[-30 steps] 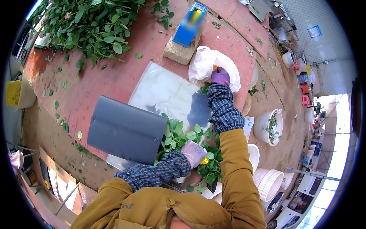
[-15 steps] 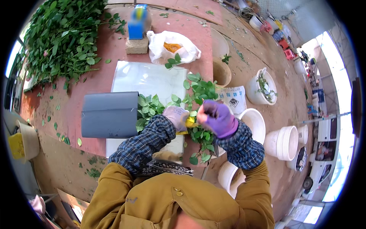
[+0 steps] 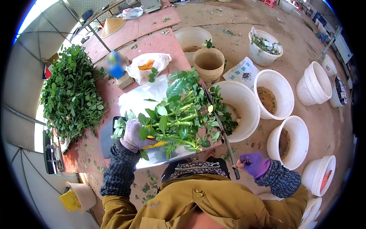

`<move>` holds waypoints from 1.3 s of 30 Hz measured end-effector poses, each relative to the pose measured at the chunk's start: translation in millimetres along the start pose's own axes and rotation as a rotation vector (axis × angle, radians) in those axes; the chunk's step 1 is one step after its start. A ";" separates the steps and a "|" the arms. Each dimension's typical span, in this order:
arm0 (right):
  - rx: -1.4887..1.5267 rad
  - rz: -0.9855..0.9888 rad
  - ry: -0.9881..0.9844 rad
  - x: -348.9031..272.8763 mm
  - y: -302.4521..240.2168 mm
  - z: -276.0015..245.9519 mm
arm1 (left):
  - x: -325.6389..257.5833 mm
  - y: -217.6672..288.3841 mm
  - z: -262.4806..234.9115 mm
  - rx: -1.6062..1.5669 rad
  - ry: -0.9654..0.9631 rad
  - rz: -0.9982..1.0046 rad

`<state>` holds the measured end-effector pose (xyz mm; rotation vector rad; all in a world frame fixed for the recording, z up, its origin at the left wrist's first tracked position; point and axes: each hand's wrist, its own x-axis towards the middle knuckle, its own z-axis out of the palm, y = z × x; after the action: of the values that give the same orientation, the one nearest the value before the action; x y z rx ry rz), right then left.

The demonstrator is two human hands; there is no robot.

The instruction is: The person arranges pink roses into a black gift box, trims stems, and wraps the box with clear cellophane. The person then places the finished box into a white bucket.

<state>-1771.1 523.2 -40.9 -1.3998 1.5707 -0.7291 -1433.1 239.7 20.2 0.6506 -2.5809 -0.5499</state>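
My left hand (image 3: 134,134), in a pale lilac glove, is closed around a bunch of leafy green stems (image 3: 179,123). The cut ends point right, toward a long dark metal bar (image 3: 223,131) at the table's edge. A yellow strip (image 3: 155,144) shows beneath the left hand; its kind is unclear. My right hand (image 3: 254,165), in a purple glove with bare fingertips, is curled at the bar's near end. Behind the left hand, a grey-blue sleeve (image 3: 108,138) is partly hidden by leaves and my arm. A pale shiny sheet (image 3: 143,95) lies under the bunch.
A big heap of leafy stems (image 3: 72,91) covers the table's left side. Behind the bunch are a white plastic bag (image 3: 133,68) and a blue carton (image 3: 115,68) on a block. White buckets (image 3: 244,110) and a beige bucket (image 3: 209,72) stand right of the table.
My right hand has moved from the stems out to the bar's near end. My left hand keeps the bunch, now nearer the bar. The view has turned, showing more of the buckets.
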 end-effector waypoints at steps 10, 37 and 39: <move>0.961 0.930 -0.525 -37.2 -35.9 -2.3 | -29.7 4.7 -7.2 -0.500 0.066 -0.262; -0.181 -0.780 -0.101 139.7 -164.9 123.7 | 12.6 -10.5 -13.4 0.049 0.201 -0.244; -0.182 -1.134 -0.452 118.1 -196.3 147.8 | 44.8 -7.8 10.0 0.266 0.083 -0.406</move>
<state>-1547.2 389.4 38.3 -2.3912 0.3939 -0.8027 -1471.1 212.9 21.5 1.2762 -2.4716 -0.2902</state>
